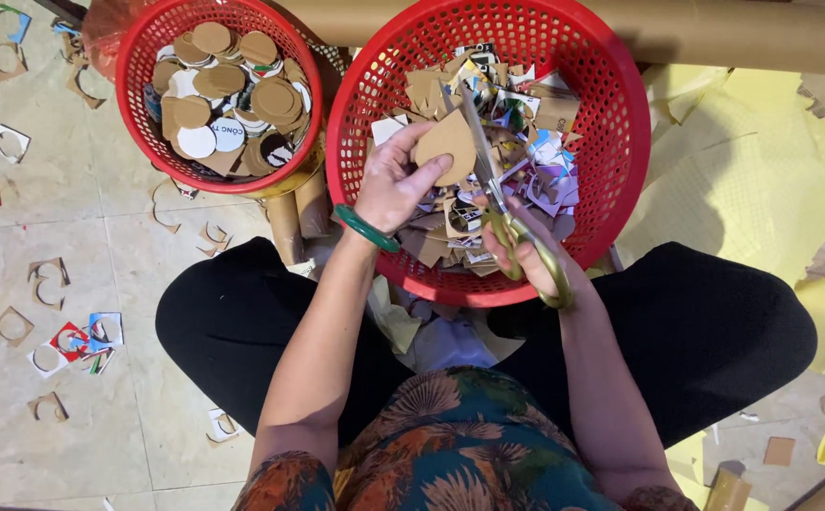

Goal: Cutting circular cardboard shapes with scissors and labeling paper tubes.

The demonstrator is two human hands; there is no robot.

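My left hand point(395, 180), with a green bangle at the wrist, holds a brown cardboard piece point(450, 144) over the large red basket point(611, 114). My right hand point(526, 254) grips yellow-handled scissors point(499, 194); their blades point up along the right edge of the cardboard piece. The large basket beneath both hands holds several cardboard scraps and printed offcuts.
A smaller red basket point(142, 43) at upper left is filled with cut cardboard discs. Cardboard tubes point(762, 38) lie along the top and between the baskets. Offcuts with round holes litter the tiled floor point(100, 227) at left. Yellow paper sheets point(744, 180) lie at right.
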